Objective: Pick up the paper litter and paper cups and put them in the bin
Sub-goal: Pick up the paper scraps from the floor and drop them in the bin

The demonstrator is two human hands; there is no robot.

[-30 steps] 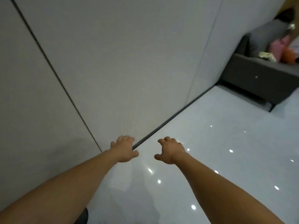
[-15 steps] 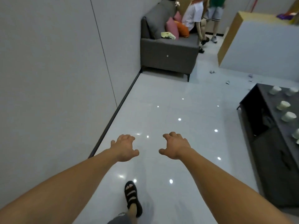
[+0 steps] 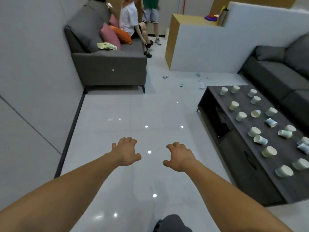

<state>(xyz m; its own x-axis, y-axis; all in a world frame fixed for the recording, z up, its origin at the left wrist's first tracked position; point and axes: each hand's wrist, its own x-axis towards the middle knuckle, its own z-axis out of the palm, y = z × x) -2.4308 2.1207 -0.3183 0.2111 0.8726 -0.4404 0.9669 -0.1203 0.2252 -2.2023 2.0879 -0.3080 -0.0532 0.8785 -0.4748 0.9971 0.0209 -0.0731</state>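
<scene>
Paper cups (image 3: pixel 254 131) have now come into view, scattered on the table (image 3: pixel 284 157), with litter (image 3: pixel 202 85) on the floor (image 3: pixel 150 106) beyond; left hand (image 3: pixel 126 152) and right hand (image 3: pixel 180 157) are loosely curled, empty. Collecting can begin.

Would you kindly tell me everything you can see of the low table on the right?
The table is low, long and dark, with a wood-grain look. Its side shows an open shelf at the far end and closed doors with handles nearer. It stands on the floor beside the right sofa. Many paper cups, some upright, some tipped, are scattered over its top.
</scene>
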